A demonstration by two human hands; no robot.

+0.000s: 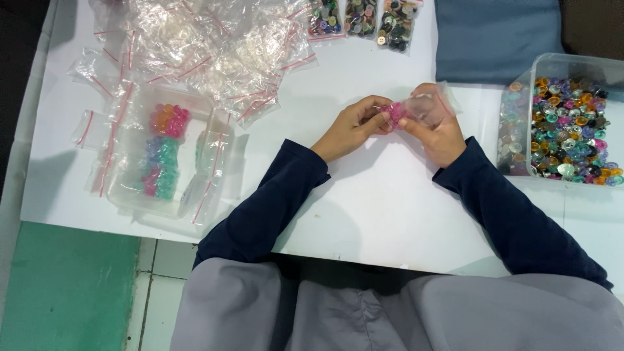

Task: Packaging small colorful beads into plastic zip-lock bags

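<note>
Head view: both hands' fingers (374, 122) pinched shut on pink beads (395, 114), clear bag (429, 107).

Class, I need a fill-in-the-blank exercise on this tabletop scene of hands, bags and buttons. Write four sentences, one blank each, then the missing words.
1. Both hands, left hand and right hand, hold a small clear zip bag with ____ buttons at its mouth.
2. The open plastic box of mixed buttons stands on the person's ____ side.
3. The pile of empty zip bags lies on a ____ table.
4. Both sleeves are dark ____.

Missing words: pink; right; white; blue
</note>
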